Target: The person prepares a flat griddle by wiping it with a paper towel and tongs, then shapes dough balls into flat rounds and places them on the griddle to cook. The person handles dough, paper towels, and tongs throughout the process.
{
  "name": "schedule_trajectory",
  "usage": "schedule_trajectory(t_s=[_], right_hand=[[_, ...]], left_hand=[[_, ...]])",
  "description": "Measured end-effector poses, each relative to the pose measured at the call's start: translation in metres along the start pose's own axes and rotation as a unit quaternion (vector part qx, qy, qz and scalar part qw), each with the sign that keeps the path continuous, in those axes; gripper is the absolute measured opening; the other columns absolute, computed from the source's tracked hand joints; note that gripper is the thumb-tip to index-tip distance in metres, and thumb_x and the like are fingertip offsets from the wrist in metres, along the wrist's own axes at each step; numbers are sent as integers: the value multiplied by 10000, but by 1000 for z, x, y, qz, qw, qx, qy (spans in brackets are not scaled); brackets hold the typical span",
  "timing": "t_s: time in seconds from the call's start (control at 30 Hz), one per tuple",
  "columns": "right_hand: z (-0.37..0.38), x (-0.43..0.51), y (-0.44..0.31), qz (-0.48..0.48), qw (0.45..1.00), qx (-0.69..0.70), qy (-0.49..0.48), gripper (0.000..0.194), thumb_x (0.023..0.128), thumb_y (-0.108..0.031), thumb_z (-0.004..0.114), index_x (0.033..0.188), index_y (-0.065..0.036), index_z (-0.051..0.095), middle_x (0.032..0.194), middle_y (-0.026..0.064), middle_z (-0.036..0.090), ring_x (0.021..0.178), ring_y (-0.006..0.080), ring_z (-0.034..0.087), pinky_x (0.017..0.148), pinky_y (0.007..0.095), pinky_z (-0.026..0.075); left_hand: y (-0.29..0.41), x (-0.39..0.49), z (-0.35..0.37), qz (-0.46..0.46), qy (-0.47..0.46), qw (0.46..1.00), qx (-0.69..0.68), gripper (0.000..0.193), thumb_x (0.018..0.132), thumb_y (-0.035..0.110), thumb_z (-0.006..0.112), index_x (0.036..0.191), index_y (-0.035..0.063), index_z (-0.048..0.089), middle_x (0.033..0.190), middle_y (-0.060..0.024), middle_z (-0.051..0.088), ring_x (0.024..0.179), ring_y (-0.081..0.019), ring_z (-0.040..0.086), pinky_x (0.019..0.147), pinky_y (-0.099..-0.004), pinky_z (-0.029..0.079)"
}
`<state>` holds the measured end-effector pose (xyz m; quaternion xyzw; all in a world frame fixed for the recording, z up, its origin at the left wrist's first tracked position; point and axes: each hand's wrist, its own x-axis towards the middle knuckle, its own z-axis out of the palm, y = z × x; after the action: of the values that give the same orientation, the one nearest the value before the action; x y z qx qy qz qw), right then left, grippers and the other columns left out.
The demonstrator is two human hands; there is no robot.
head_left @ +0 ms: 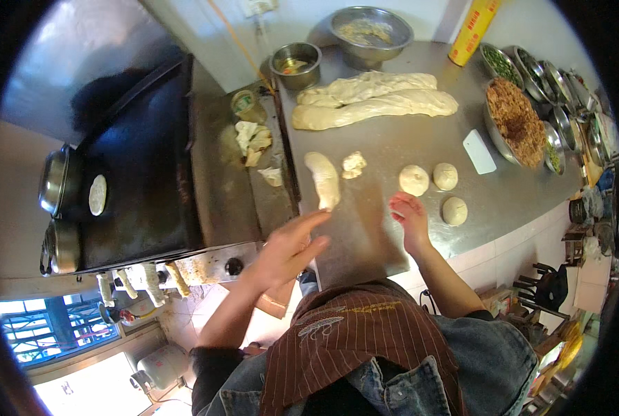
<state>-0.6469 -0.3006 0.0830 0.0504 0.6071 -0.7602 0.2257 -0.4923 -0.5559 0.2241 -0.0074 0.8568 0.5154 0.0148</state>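
My left hand (288,252) is at the near end of a curved strip of dough (323,179), its fingers apart and a fingertip at or just over the dough's tip. To the right, my right hand (408,210) is half curled just below a dough ball (414,180); whether something lies within its fingers is not clear. Two more balls, one upper (445,176) and one lower (454,210), sit to its right. A small lump of dough (353,165) lies beside the strip. Two long dough rolls (377,108) stretch across the far part of the steel table (382,140).
At left, a black griddle (143,182) carries one flat dough round (97,195). A white scraper (479,151) lies near a bowl of brown filling (515,122). Steel bowls, one with chopped greens (501,65), line the right. A metal pot (296,65) and mixing bowl (370,34) stand behind.
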Motion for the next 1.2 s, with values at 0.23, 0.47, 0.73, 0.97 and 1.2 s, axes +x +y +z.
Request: schedule_trajectory(t_s=[0.23, 0.47, 0.73, 0.97, 1.2], right_hand=[[-97, 61, 16, 123, 958, 191, 175, 232, 890, -217, 614, 1093, -129, 546, 993, -7, 600, 941, 134, 558, 864, 301, 438], [-110, 76, 34, 118, 932, 327, 99, 225, 906, -292, 594, 1075, -148, 561, 1027, -20, 587, 1012, 146, 527, 946, 320, 390], [-105, 64, 0, 123, 939, 316, 57, 225, 933, -312, 546, 1083, -149, 584, 969, -24, 586, 989, 133, 523, 897, 311, 395], [-57, 23, -22, 80, 969, 206, -110, 454, 1003, -397, 402, 1255, -55, 563, 1238, 93, 599, 1152, 217, 556, 1013, 382, 405], [-25, 0, -30, -84, 986, -104, -103, 453, 1013, -341, 432, 1236, 18, 593, 1264, 134, 607, 1232, 232, 523, 1078, 352, 346]], left_hand=[[-90, 195, 196, -174, -34, 984, 2, 670, 918, 446, 589, 1402, 21, 404, 1303, -244, 550, 1147, -349, 580, 960, -409, 453], [-109, 283, 239, -229, -70, 968, -69, 584, 815, 438, 690, 1231, 43, 587, 1029, -187, 684, 936, -319, 667, 832, -405, 510], [-66, 251, 239, -171, 66, 968, -173, 376, 825, 286, 737, 1035, 0, 613, 946, -114, 691, 912, -177, 663, 786, -311, 520], [-36, 160, 210, -202, 71, 902, -374, 491, 960, 369, 580, 1294, 26, 470, 1303, -141, 534, 1162, -252, 551, 983, -422, 461], [-46, 91, 173, -284, 93, 695, -653, 476, 1026, 469, 335, 1224, 107, 572, 1212, -125, 620, 1132, -311, 575, 996, -481, 452]])
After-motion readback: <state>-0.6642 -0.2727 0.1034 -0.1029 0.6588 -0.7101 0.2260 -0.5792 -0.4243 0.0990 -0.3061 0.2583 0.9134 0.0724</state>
